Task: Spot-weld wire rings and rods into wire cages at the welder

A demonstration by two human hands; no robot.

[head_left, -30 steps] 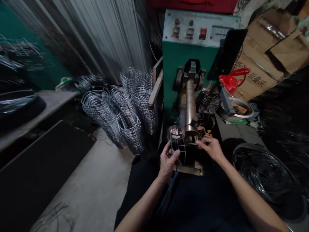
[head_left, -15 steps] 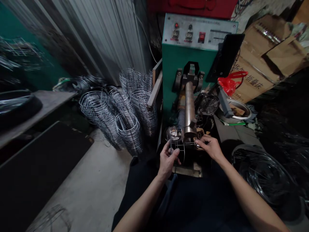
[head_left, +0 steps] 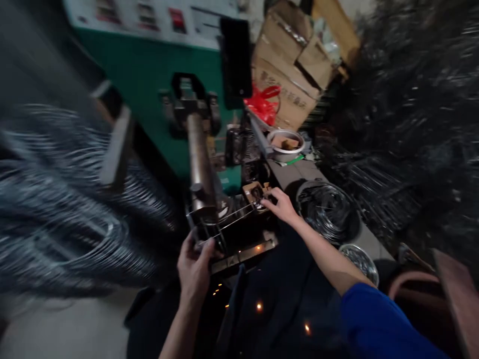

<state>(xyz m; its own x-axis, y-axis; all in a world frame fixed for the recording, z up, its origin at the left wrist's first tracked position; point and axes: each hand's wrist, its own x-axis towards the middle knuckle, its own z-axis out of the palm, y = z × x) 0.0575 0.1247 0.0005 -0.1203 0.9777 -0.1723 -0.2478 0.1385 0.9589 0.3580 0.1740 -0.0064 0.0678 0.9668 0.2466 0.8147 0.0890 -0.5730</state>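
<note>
My left hand (head_left: 196, 259) is closed round a wire frame (head_left: 217, 234), whose bars sit under the steel cylinder (head_left: 200, 169) of the green machine (head_left: 130, 75). Long thin bars run from the frame to the right. Over a small cardboard box (head_left: 250, 192) of little dark parts, my right hand (head_left: 280, 205) has its fingers bent together near the bars' far end. What lies between those fingertips is too small to make out. Orange sparks (head_left: 259, 306) show over my dark clothing.
Stacks of wire hoops (head_left: 75, 239) stand at left, blurred. On the right are a round bowl (head_left: 286, 144), a tub of wire coils (head_left: 329, 209) and a metal bowl (head_left: 361, 262). A red bag (head_left: 264, 102) hangs before large cardboard (head_left: 288, 75).
The view has swung right, so the machine and hoop stacks appear further left. Sparks have appeared below the cylinder. My left hand still holds the wire frame; my right is over the small box.
</note>
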